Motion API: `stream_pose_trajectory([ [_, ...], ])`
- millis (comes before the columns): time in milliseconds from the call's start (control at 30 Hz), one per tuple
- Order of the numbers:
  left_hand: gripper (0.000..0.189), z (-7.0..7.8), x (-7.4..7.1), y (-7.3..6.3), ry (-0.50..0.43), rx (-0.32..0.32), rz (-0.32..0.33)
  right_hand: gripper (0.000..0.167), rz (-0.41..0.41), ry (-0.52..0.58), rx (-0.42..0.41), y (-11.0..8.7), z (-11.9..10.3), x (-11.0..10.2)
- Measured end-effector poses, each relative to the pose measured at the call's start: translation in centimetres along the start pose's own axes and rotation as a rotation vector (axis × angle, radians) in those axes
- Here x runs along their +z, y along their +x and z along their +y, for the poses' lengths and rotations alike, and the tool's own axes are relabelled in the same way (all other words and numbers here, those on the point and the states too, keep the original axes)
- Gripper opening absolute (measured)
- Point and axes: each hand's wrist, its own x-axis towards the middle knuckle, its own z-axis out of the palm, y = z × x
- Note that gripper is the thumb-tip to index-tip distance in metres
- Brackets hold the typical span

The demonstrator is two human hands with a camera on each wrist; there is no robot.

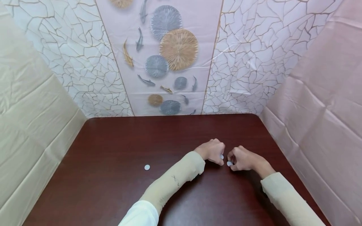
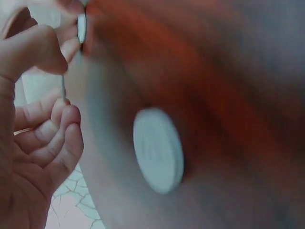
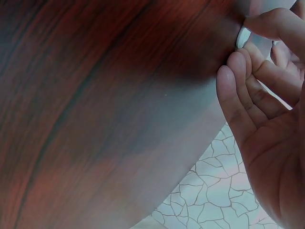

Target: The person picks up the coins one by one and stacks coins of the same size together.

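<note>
My left hand (image 1: 211, 151) pinches a small white disc (image 1: 222, 157) between thumb and fingertip. In the left wrist view that disc shows edge-on as a thin pale sliver (image 2: 63, 87). Just to its right, my right hand (image 1: 244, 158) holds another white disc (image 1: 229, 163) by its rim. The right wrist view shows this disc (image 3: 243, 36) tilted on edge between thumb and fingers, low at the table surface. A third white disc (image 1: 147, 167) lies flat on the table, left of both hands; faint raised marks show on its face (image 2: 158, 150) in the left wrist view.
The dark red-brown wooden table (image 1: 118, 141) has rounded far corners. Behind it hangs a patterned cloth (image 1: 243, 62) with cracked-stone and fish motifs. Pale cloth walls (image 1: 31, 135) close in the left and right sides.
</note>
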Motion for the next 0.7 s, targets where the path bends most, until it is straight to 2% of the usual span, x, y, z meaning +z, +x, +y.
stream_pose_trajectory([
  [200, 0.028, 1.6, 0.8, -0.2, -0.006, -0.071, 0.003, 0.017, 0.007, 0.011, 0.005, -0.3, 0.1, 0.3],
  [433, 0.031, 2.2, 1.3, -0.4, -0.01, -0.13, 0.05, 0.011, 0.018, -0.004, -0.021, -0.1, 0.1, 0.0],
  [700, 0.032, 3.0, 2.0, -0.7, -0.012, -0.143, 0.081, 0.014, 0.029, 0.002, -0.032, 0.0, 0.1, 0.3],
])
